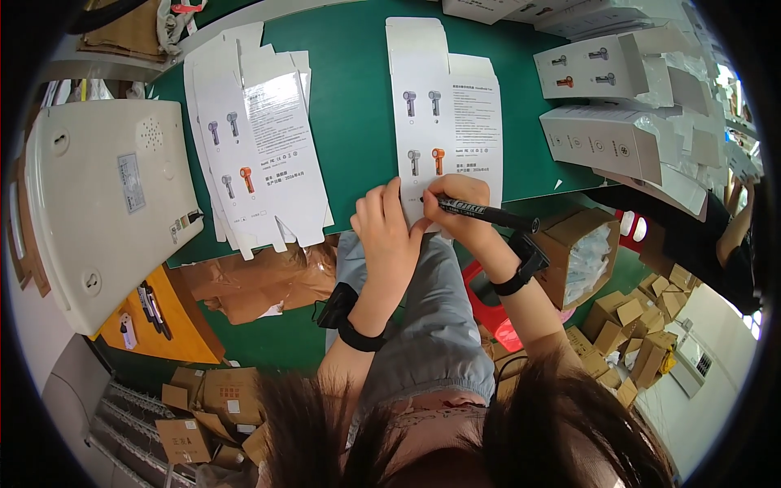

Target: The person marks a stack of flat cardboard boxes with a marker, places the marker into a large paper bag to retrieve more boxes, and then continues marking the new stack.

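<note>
A: Where is the flattened white cardboard box (474, 110) placed?

B: On the green surface (354, 89), at its near edge, with handheld devices printed on it in purple, grey and orange.

A: How is each grip kept?

B: The left hand (381, 229) is laid on the box's lower left edge, its fingers extended and nothing seen enclosed. By the right hand (462, 213), a black marker pen (498, 215) is tightly held, its tip set at the box; whether contact is made cannot be told.

A: What else is carried there?

B: To the left, a loose stack of flattened white boxes (281, 183) is spread; to the right, folded white cartons (602, 140) are crowded together.

A: And the room?

B: At the left, a white plastic device with rounded corners (106, 191) is seen near an orange wooden surface (181, 313), where pens (151, 309) are kept. Clear plastic packets (587, 267) are held in an open brown carton (560, 244), and brown cardboard boxes (622, 317) are heaped beyond it.
</note>
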`<state>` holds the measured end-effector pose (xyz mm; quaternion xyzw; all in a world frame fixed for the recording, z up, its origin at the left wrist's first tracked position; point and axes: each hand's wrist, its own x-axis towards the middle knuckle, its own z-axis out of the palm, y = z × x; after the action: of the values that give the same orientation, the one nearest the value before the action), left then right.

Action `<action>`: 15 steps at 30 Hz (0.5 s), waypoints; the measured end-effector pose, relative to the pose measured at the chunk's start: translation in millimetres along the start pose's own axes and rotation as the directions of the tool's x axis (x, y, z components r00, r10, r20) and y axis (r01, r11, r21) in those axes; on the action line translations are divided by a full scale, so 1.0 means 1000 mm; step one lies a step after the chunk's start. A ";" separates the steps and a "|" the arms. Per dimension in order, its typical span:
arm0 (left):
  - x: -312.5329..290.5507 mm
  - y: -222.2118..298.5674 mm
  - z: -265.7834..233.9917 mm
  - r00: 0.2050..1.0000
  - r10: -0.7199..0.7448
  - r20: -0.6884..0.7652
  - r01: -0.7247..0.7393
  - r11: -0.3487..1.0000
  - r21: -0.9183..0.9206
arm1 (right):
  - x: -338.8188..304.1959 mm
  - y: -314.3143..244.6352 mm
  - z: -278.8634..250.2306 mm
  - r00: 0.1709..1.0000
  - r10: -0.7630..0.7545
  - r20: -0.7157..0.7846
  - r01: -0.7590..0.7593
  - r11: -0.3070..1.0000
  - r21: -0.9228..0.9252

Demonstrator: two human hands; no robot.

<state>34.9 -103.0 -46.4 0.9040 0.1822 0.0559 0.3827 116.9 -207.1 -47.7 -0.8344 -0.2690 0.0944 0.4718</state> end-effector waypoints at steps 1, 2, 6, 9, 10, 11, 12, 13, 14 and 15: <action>0.000 0.000 0.000 1.000 0.000 0.004 0.000 1.000 0.000 | 0.000 0.000 0.000 1.000 -0.008 -0.004 0.008 1.000 -0.010; 0.000 0.001 -0.001 1.000 0.001 0.003 -0.001 1.000 0.000 | -0.001 0.000 0.000 1.000 -0.016 -0.009 0.016 1.000 -0.020; 0.002 0.005 -0.003 1.000 0.013 -0.013 -0.013 1.000 -0.015 | -0.005 0.004 -0.004 0.973 0.227 -0.038 -0.201 0.920 0.337; 0.001 0.002 -0.005 0.993 -0.107 -0.058 0.088 0.959 -0.269 | -0.007 -0.001 -0.007 0.933 0.358 -0.043 -0.276 0.785 0.555; 0.002 0.002 -0.006 0.993 -0.102 -0.061 0.082 0.959 -0.270 | -0.008 -0.004 -0.007 0.906 0.423 -0.032 -0.301 0.696 0.652; 0.003 0.001 -0.009 0.980 -0.198 0.022 0.192 0.902 -0.386 | -0.009 -0.007 -0.008 0.908 0.418 -0.037 -0.295 0.698 0.653; 0.005 0.000 -0.012 0.953 -0.281 0.116 0.301 0.820 -0.486 | -0.011 -0.012 -0.007 0.922 0.384 -0.047 -0.237 0.657 0.716; 0.006 -0.002 -0.016 0.912 -0.347 0.218 0.408 0.716 -0.567 | -0.012 -0.016 -0.006 0.935 0.349 -0.059 -0.178 0.608 0.773; 0.006 -0.004 -0.024 0.915 -0.343 0.213 0.402 0.718 -0.568 | -0.011 -0.019 -0.007 0.946 0.314 -0.074 -0.119 0.553 0.824; 0.007 -0.002 -0.036 0.898 -0.387 0.208 0.420 0.615 -0.668 | -0.009 -0.018 -0.010 0.946 0.313 -0.079 -0.115 0.556 0.823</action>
<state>31.9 -74.5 -22.9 0.6282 0.3375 0.0136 0.7010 106.7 -212.2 -27.7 -0.5590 -0.0392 0.1721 0.8102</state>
